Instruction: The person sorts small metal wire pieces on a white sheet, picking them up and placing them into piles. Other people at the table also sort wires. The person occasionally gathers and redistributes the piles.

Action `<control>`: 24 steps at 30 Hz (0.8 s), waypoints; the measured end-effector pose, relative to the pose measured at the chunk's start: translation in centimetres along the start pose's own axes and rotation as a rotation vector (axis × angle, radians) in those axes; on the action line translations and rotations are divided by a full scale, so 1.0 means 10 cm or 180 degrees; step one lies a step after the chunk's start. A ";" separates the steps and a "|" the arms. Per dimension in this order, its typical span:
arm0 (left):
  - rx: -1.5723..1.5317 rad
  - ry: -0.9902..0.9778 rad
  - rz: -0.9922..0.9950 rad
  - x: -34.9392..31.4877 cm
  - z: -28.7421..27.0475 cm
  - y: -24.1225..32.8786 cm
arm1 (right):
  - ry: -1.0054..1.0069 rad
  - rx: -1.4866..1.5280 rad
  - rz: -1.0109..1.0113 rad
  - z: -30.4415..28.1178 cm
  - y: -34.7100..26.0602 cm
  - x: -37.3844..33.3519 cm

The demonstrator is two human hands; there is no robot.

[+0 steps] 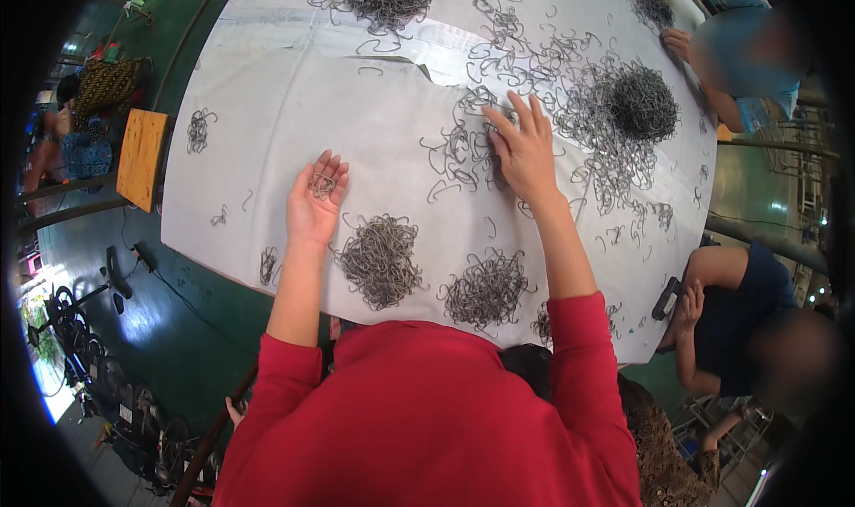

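My left hand (pixel 312 211) is turned palm up above the white-covered table (pixel 267 124), its fingers slightly curled around a few small bent metal hooks (pixel 322 185) lying in the palm. Out over a loose scatter of the same grey wire hooks (pixel 456 155) reaches my right hand (pixel 527 155). Its fingers are apart, and I make out nothing between them; what lies under the palm is hidden. Close to my body sit two heaps, a rounder hook pile (pixel 380 262) beside my left forearm and a flatter hook pile (pixel 487 289) between my arms.
A dense hook mound (pixel 643 104) rises at the right, another large heap (pixel 383 0) at the far edge. One person (pixel 748 53) works at the far right; a second person (pixel 748 320) at the near right holds a phone (pixel 666 300). Wooden stools (pixel 142 158) stand left.
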State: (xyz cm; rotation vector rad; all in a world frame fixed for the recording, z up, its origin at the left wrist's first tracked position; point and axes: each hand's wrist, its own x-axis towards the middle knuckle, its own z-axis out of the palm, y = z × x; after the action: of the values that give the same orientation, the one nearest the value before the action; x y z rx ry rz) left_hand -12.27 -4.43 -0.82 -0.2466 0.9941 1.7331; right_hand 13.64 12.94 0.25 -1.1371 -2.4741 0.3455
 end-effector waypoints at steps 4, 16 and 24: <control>0.0228 -0.0256 -0.0085 0.06 0.05 0.00 | -0.0032 -0.0566 0.0486 0.12 0.22 0.28; 0.0280 -0.0438 -0.0233 0.08 0.00 0.03 | -0.0071 -0.0427 0.0303 -0.14 0.33 -0.22; 0.0330 -0.0296 -0.0169 0.08 0.01 0.02 | 0.0003 0.0169 -0.0060 -0.15 0.28 -0.21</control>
State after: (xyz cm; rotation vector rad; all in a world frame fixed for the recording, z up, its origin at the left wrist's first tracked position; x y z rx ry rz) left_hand -12.73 -3.82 -1.21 -0.1235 0.9975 1.6251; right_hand 17.42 13.20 0.03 -1.0918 -2.4581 0.4028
